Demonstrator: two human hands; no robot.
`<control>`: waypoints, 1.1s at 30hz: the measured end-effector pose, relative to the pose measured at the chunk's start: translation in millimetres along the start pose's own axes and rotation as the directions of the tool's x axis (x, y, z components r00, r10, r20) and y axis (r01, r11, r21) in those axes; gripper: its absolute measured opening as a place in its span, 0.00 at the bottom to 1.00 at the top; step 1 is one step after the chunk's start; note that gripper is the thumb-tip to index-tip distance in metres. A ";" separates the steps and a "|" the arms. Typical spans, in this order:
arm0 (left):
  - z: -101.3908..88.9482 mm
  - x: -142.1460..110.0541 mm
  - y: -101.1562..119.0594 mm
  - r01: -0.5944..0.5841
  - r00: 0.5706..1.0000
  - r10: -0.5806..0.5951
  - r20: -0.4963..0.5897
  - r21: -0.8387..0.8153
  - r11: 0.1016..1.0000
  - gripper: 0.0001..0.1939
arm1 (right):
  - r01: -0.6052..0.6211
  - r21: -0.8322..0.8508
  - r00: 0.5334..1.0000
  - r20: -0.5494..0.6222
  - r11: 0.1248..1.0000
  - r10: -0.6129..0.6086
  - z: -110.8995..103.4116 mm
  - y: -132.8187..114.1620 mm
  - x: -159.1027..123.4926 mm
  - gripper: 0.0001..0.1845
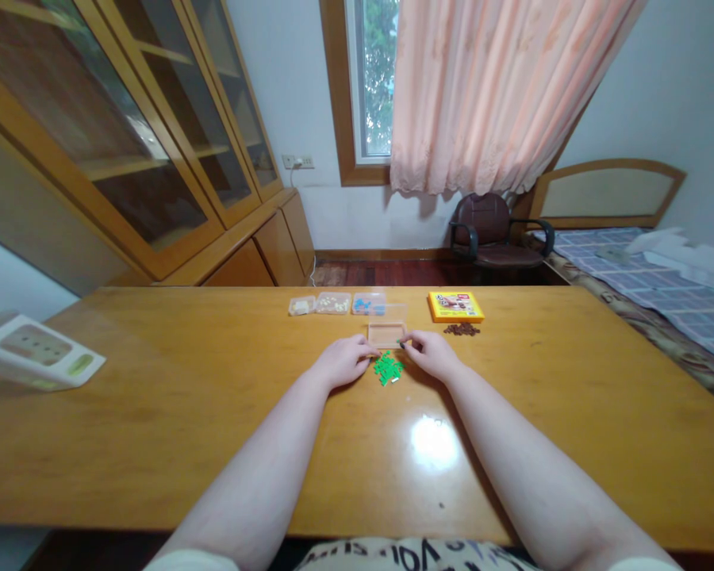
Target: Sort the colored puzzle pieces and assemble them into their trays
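While flanking open box (386, 334) with left hand (345, 362) and right hand (433, 354), curling fingers of both; cannot tell whether pinching. See green pieces (387, 367) just bodyward of crosswise box, nearer left fingertips.

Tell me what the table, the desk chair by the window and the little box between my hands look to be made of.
Table: glossy, varnished wood or veneer, brown-yellow with a bright reflection.
Chair: probably leather or imitation leather; dark, smooth cover.
Box: probably clear plastic; the tabletop's color shows through.
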State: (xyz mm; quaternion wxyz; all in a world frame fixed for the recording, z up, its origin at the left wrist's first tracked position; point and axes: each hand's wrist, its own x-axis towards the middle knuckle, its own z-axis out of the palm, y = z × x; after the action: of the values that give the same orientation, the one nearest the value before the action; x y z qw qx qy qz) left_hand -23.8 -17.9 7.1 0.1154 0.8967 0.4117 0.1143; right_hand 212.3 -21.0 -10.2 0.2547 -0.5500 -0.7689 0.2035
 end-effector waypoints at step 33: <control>13.5 18.4 -3.6 0.126 0.957 -0.109 -0.268 0.047 0.991 0.12 | -0.037 0.015 0.960 0.280 0.999 0.031 -14.2 3.4 -2.1 0.11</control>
State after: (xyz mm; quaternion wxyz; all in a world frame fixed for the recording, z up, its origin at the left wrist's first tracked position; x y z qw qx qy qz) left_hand -10.7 -3.1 -4.8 0.0373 0.8505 0.4794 0.2129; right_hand 224.1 -21.5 -1.4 0.1457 -0.5263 -0.7854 0.2913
